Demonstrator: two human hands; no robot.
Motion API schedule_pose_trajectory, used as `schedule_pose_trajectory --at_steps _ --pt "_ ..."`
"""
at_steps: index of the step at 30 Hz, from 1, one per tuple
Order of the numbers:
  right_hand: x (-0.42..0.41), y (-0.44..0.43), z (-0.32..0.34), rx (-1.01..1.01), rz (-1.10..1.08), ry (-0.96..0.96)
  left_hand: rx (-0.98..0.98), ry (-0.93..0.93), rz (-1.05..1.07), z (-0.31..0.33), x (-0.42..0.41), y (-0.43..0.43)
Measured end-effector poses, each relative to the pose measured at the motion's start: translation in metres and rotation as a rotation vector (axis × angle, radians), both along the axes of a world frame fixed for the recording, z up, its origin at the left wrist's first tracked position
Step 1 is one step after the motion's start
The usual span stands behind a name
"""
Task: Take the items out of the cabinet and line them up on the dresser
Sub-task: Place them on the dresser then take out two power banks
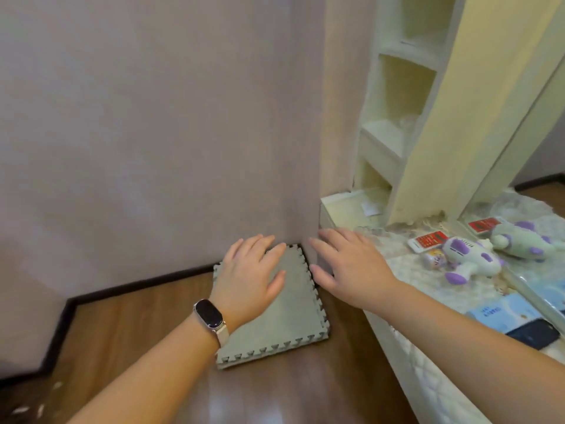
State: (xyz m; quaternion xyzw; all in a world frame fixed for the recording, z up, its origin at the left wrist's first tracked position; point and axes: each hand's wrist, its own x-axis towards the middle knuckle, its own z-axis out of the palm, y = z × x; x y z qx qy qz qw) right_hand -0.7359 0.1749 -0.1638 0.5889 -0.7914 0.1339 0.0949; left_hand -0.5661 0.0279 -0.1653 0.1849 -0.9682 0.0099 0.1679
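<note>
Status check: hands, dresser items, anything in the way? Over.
Left hand and right hand open, empty. Plush toy, red box, blue box on dresser. Foam mat on floor under left hand.

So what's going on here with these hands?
A person holds both hands out, open and empty. The left hand, wearing a wristband, is over a grey foam mat on the floor; the right hand is beside the dresser corner. A white-and-purple plush toy, a red box and a blue booklet lie on the dresser.
</note>
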Motion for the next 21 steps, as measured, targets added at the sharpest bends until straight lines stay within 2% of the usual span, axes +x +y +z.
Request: schedule_pose_trajectory --at_steps 13,21 --pt "0.243 -0.196 0.019 -0.036 0.444 0.087 -0.008 0.081 0.424 0.006 0.287 -0.116" --pt "0.343 -0.286 0.030 -0.039 0.694 0.103 0.003 0.125 0.708 0.010 0.398 -0.161"
